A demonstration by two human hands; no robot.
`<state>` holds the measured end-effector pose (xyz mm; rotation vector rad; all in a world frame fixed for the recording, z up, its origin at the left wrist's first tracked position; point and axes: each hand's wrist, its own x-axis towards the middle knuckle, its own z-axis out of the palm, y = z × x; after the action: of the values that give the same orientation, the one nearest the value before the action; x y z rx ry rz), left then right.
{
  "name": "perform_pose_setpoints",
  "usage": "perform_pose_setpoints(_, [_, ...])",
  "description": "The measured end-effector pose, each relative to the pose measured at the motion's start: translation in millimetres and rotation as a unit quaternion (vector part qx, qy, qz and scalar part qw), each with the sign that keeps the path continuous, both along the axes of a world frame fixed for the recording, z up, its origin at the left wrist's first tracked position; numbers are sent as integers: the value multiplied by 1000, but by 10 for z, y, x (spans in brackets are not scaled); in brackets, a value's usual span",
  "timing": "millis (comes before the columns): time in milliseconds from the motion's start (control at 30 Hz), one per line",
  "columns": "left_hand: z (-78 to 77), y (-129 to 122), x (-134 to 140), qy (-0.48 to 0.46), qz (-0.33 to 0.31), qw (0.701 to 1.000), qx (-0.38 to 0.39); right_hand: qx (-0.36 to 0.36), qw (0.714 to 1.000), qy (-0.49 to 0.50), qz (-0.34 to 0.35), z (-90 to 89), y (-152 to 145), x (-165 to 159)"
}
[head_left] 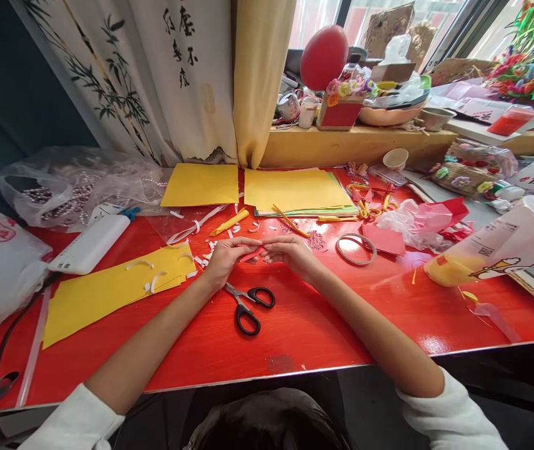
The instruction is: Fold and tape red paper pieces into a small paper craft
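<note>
Between my two hands is a small strip of red paper (pixel 252 254), pinched by the fingers of both. My left hand (pixel 224 257) is closed on its left end, and my right hand (pixel 290 255) meets it fingertip to fingertip at the other. Partly hidden by the fingers, the strip's full shape cannot be made out. Just below my left hand lie black-handled scissors (pixel 248 306), resting on the red table (pixel 295 331). White paper scraps (pixel 205 255) are scattered beside my left hand. A rolled yellow paper piece (pixel 230 222) lies behind the hands.
Yellow sheets (pixel 117 290) lie at left beside a white power bank (pixel 91 244). More yellow paper (pixel 295 189) is stacked at the back. To the right are a tape ring (pixel 356 249), red paper (pixel 383 239) and a tilted drink cup (pixel 501 240). A plastic bag of beads (pixel 74 187) sits back left.
</note>
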<state>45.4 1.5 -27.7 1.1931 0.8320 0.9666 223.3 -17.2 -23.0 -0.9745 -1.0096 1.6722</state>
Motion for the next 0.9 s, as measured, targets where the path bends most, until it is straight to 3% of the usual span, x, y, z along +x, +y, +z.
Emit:
perform_pose_setpoints(133, [-13,8,-10,4,7,1000,8,-18,999,4,47,31,7,30])
perform_pose_setpoints(367, [-14,-8,16,63,-1,997,39,-40,996,-62,58,70,-13,18])
perform_pose_setpoints(633, [5,-38,27,62,-32,996,51,12,996,-88,30,54,-2,4])
perform_pose_setpoints(900, [-50,-9,45,76,28,995,57,-22,994,-88,54,40,23,55])
